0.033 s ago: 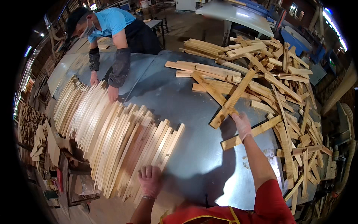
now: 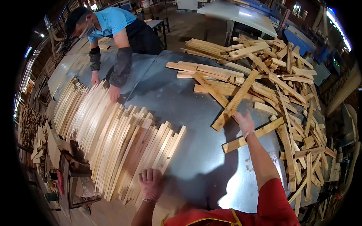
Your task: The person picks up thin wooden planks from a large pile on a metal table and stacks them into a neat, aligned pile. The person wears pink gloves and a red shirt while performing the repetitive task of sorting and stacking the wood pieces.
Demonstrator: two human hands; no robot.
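Note:
My right hand (image 2: 245,123), in a pale pinkish glove, is closed at the right edge of a rough wooden board (image 2: 239,98) with dark bands. That board slants across another board (image 2: 211,89). Just below the hand, a shorter board (image 2: 252,135) lies on the metal table (image 2: 200,158). My left hand (image 2: 151,184), gloved too, rests with curled fingers at the near right end of a long row of upright pale wooden slats (image 2: 113,147). Its palm is turned away, so what its fingers hold, if anything, is hidden.
A large heap of loose boards (image 2: 290,90) covers the table's right side. Across the table, a person in a blue shirt (image 2: 115,20) has both hands on the row's far part. Beyond them stands another pale table (image 2: 241,15). Wood offcuts (image 2: 39,143) lie at the left.
My right hand and the board at it have shifted very slightly left. The left hand stays at the slats.

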